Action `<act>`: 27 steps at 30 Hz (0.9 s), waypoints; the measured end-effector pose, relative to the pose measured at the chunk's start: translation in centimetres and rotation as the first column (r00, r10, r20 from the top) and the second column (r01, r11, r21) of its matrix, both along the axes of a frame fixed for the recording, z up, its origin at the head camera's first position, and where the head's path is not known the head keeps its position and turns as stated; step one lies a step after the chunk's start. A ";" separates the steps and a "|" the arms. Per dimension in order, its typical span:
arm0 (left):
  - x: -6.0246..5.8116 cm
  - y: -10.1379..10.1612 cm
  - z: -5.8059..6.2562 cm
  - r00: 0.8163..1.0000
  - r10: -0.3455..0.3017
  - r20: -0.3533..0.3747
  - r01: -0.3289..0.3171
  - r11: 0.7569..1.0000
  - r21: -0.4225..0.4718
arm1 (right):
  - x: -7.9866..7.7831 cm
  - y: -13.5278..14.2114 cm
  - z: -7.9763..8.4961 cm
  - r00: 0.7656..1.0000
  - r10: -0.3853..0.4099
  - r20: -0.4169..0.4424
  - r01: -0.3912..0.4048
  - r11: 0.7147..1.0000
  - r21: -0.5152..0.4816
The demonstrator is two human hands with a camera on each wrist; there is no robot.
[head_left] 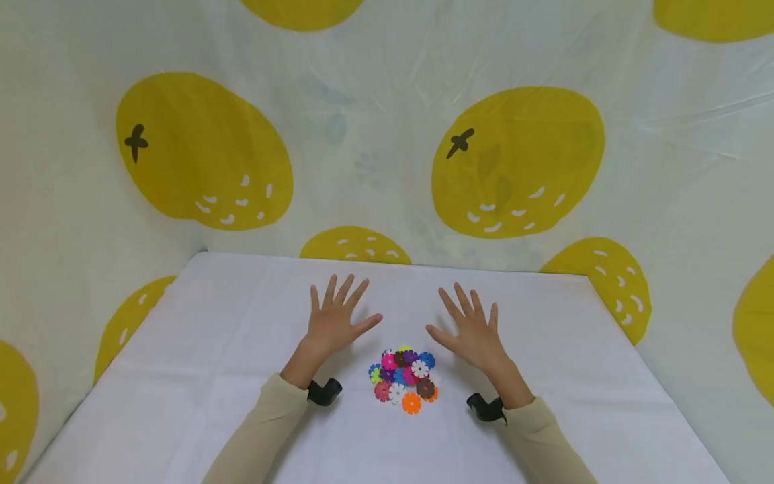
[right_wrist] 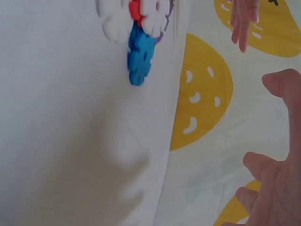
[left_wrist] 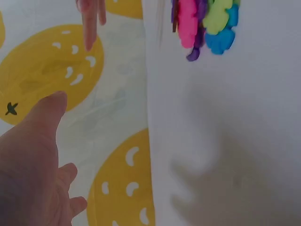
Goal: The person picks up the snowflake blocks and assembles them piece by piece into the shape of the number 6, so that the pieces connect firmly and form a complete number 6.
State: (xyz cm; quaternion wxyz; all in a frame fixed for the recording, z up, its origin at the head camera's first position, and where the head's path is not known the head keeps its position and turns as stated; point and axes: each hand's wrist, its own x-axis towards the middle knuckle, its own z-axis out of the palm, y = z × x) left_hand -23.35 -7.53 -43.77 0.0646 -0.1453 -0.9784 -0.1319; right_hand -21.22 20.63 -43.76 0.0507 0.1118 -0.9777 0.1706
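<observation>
A small heap of colourful notched plastic discs (head_left: 412, 403) lies on the white table in the head view, in orange, white, pink, purple, blue, brown and yellow-green. Many of the discs overlap and partly hide one another. Up and to the left of the heap, my left hand (head_left: 332, 327) is held over the table with its fingers spread, holding nothing. On the other side, my right hand (head_left: 476, 338) is spread the same way and is likewise bare. In the left wrist view, a blue disc (left_wrist: 221, 41) shows at the heap's edge; the right wrist view shows another blue disc (right_wrist: 140, 59).
The white-covered table (head_left: 242, 302) reaches back to a curtain (head_left: 363, 154) printed with large yellow fruit. Black wrist cameras are strapped on both forearms, the left camera (head_left: 324, 392) and the right camera (head_left: 485, 407) flanking the discs. Hand shadows fall on the cloth.
</observation>
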 end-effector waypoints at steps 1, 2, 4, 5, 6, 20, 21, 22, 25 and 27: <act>0.1 0.1 -0.1 1.000 -0.006 0.001 0.006 1.000 -0.003 | 0.2 -0.1 -0.1 1.000 0.006 -0.005 -0.006 1.000 -0.007; 0.2 0.1 -0.2 1.000 -0.013 -0.001 0.013 1.000 -0.006 | 0.3 -0.1 -0.2 1.000 0.011 -0.008 -0.011 1.000 -0.008; 0.4 0.3 -0.5 1.000 -0.028 0.004 0.028 1.000 -0.013 | 0.7 -0.2 -0.3 1.000 0.021 -0.011 -0.022 1.000 -0.006; 0.5 0.3 -0.5 0.999 -0.034 0.011 0.035 0.999 -0.021 | 0.9 -0.3 -0.4 1.000 0.029 -0.010 -0.029 1.000 -0.004; 0.7 0.4 -0.6 0.999 -0.039 0.020 0.040 0.999 -0.029 | 1.1 -0.3 -0.5 0.999 0.036 -0.009 -0.036 0.999 -0.004; 1.7 0.6 -2.2 0.967 -0.255 0.029 0.255 0.967 0.000 | 2.6 -1.2 -1.3 0.988 0.133 0.083 -0.122 0.985 -0.119; 1.7 0.6 -2.2 0.961 -0.275 0.041 0.274 0.962 0.016 | 2.7 -1.3 -1.2 0.985 0.139 0.098 -0.126 0.983 -0.133; 1.7 0.7 -2.3 0.955 -0.293 0.051 0.292 0.956 0.035 | 2.7 -1.4 -1.2 0.983 0.147 0.112 -0.130 0.981 -0.141; 1.9 1.0 -2.2 0.938 -0.338 0.080 0.330 0.939 0.097 | 2.6 -1.7 -1.3 0.976 0.160 0.148 -0.137 0.978 -0.155; 2.0 1.3 -2.5 0.929 -0.356 0.102 0.342 0.930 0.134 | 2.5 -1.8 -1.5 0.971 0.177 0.161 -0.148 0.973 -0.178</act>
